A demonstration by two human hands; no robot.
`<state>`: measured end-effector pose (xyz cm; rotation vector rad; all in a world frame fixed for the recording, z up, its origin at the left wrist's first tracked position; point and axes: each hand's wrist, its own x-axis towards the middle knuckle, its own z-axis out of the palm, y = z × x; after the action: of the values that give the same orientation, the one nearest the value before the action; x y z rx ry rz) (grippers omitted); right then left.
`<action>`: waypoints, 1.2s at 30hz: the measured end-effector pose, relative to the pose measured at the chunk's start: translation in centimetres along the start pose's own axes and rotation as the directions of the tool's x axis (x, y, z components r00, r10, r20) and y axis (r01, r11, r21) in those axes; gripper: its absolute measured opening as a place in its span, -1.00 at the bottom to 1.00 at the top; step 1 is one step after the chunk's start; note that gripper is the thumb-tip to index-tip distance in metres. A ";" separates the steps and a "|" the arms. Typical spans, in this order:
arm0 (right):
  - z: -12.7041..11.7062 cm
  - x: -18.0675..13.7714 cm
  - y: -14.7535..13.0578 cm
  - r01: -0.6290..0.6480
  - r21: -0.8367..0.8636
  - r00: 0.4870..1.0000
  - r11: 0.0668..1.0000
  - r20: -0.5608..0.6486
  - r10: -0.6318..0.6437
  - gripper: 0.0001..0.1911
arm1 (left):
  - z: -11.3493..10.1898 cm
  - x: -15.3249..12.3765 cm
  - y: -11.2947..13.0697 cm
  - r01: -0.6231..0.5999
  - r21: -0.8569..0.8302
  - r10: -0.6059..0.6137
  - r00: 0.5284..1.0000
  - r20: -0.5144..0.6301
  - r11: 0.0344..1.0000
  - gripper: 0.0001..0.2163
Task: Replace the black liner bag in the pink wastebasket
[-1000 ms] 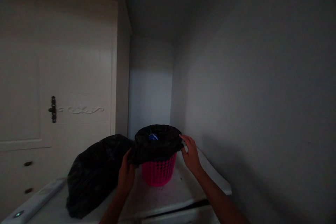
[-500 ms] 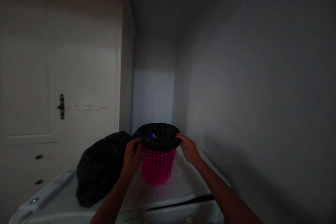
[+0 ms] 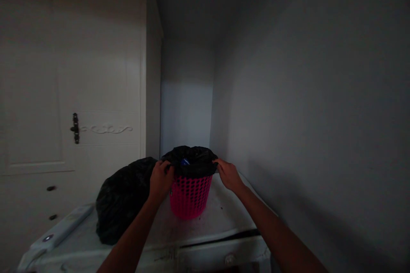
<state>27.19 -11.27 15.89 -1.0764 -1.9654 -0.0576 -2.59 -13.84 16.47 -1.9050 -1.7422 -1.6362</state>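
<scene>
A pink perforated plastic basket (image 3: pixel 188 200) stands upright on a white cabinet top. A black trash bag (image 3: pixel 200 170) lines it and folds over its rim. Something small and blue (image 3: pixel 185 161) shows inside. My left hand (image 3: pixel 161 181) pinches the bag's edge at the near left of the rim. On the right side, my right hand (image 3: pixel 228 174) has its fingers closed on the bag's edge. Left of the basket, partly behind my left forearm, rests a full black trash bag (image 3: pixel 123 198).
A power strip (image 3: pixel 59 230) lies along the cabinet top's left edge. The white cabinet (image 3: pixel 237 228) has a drawer with a knob (image 3: pixel 229 259) at the front. A white wardrobe (image 3: pixel 105 81) rises behind on the left, and a grey wall (image 3: pixel 288 115) bounds the right.
Both hands have closed more tightly on the bag's edge, the right one from straighter fingers. The basket sits slightly higher in view as the camera shifted.
</scene>
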 end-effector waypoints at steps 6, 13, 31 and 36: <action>-0.3 -0.1 -1.3 0.018 -0.142 0.999 0.990 0.053 -0.010 -0.61 | -1.4 0.3 1.2 -0.020 0.287 -0.011 0.994 0.105 0.958 -0.68; -1.1 0.3 -3.5 0.020 -0.450 0.989 0.893 0.138 0.047 -0.63 | -2.4 1.8 3.6 0.030 0.415 -0.101 0.983 0.150 0.909 -0.61; -0.7 -0.3 -2.3 0.206 -0.469 0.971 0.859 0.210 -0.118 -0.63 | -1.3 2.8 2.6 0.088 0.263 -0.126 0.983 0.132 0.961 -0.67; -0.8 -0.3 -1.8 0.175 -0.445 0.975 0.878 0.204 -0.091 -0.67 | -0.8 4.1 1.4 0.153 0.092 -0.166 0.974 0.151 0.984 -0.71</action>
<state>26.60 -12.92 16.79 -1.2773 -2.2508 -0.5490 -2.90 -12.16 20.51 -1.9531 -2.0386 -1.4724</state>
